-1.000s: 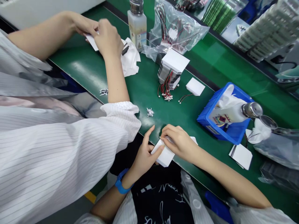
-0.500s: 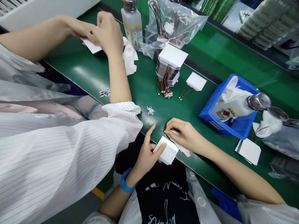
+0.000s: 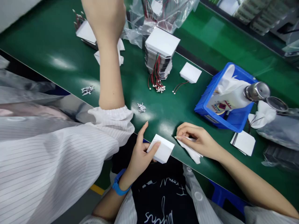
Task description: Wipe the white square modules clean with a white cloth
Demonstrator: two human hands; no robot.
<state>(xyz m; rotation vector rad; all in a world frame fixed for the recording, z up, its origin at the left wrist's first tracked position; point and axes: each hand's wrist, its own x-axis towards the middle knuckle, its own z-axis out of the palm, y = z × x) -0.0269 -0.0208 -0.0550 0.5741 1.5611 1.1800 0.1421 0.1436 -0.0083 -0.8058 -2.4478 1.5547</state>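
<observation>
1. White pack (image 3: 167, 151) is in the left hand (image 3: 139, 158), over the bench's front edge, left of the cloth. The thumb presses on its face, the index finger is spread away, and the other fingers are mostly hidden; I cannot tell how they grip beneath. With one side overhanging the front edge, I'd want firm support from below and light thumb pressure, so the face doesn't bend.

2. Right hand (image 3: 204, 142) is just beside it, thumb and fingers pinching a corner of the white cloth (image 3: 192, 153). The cloth lies along the front edge, apart from the pack; a small, tight pinch seems best for control, with the loose tail out from under the pack.

3. Toward the left, the co-worker's forearm (image 3: 111, 74) reaches over the bench (image 3: 161, 113), so leftward elbow room looks tight. White scraps (image 3: 141, 108) lie near the front edge; a low sweep could scatter them.

4. Further back, the wired stack (image 3: 162, 42) hangs its leads (image 3: 157, 77) forward, easy to snag. A loose white block (image 3: 191, 72) sits right of it, near the back edge.

5. On the right, the blue bin (image 3: 203, 107) and white pieces (image 3: 244, 143) limit reach; the roomiest path seems to run between scraps and bin.
</observation>
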